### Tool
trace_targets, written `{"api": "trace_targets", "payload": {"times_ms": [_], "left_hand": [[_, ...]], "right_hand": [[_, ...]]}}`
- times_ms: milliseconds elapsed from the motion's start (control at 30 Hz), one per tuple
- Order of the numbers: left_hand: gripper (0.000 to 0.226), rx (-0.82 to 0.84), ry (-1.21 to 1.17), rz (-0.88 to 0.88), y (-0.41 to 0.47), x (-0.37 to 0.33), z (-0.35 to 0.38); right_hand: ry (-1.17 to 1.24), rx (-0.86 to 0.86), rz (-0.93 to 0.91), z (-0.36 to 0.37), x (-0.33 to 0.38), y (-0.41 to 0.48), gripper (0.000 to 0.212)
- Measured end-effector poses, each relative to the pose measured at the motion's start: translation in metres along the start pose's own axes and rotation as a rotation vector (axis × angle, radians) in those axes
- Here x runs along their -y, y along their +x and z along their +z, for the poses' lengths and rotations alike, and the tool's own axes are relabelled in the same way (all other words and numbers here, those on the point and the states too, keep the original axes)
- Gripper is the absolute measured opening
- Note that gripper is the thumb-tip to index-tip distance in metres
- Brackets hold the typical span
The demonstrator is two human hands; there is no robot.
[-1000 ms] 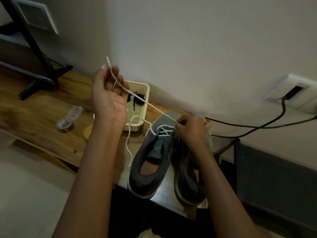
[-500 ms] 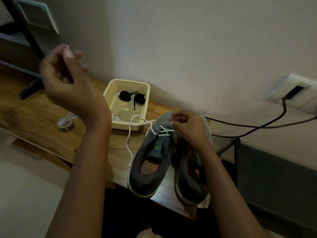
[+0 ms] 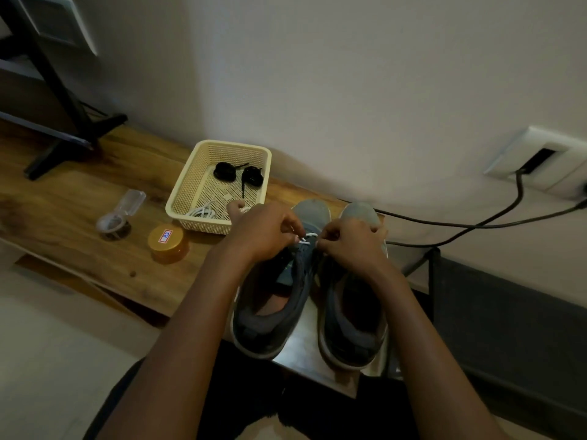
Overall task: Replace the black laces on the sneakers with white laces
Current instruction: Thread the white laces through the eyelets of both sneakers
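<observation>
The white lace (image 3: 306,238) is pinched by the curled fingers of the left hand (image 3: 263,231) and the right hand (image 3: 349,242), over the front eyelets of a grey sneaker (image 3: 270,315). Only a short white stretch is seen between the hands. A second grey sneaker (image 3: 352,331) is set just beside it at the table (image 3: 79,223) edge. Behind the left hand, two coiled black laces (image 3: 225,171) and a bundled white lace (image 3: 201,212) are held in a cream mesh basket (image 3: 190,185). An orange-lidded jar (image 3: 166,242) is placed nearby.
</observation>
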State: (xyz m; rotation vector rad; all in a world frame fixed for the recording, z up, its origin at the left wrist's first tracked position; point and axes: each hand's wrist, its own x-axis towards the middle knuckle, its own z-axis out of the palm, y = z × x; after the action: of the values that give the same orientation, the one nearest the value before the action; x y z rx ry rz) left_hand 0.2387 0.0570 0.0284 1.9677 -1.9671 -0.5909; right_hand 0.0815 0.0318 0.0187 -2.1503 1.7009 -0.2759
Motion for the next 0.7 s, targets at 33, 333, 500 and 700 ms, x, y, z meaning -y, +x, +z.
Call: {"api": "trace_targets", "payload": {"times_ms": [33,333,500,700], "left_hand": [[0.006,0.001,0.021,0.002,0.001,0.0,0.003],[0.024,-0.12,0.116,0.034,0.005,0.002,0.023],[0.031,-0.139,0.155,0.038,0.006,-0.001,0.032],[0.021,-0.135,-0.104,-0.103,0.004,0.001,0.039]], "right_hand": [[-0.001,-0.004,-0.003,0.0,-0.001,0.0,0.014],[-0.05,0.067,-0.062,0.009,-0.002,-0.003,0.01],[-0.053,0.067,-0.081,0.013,-0.005,-0.004,0.011],[0.013,0.07,-0.071,0.013,-0.008,-0.005,0.012]]}}
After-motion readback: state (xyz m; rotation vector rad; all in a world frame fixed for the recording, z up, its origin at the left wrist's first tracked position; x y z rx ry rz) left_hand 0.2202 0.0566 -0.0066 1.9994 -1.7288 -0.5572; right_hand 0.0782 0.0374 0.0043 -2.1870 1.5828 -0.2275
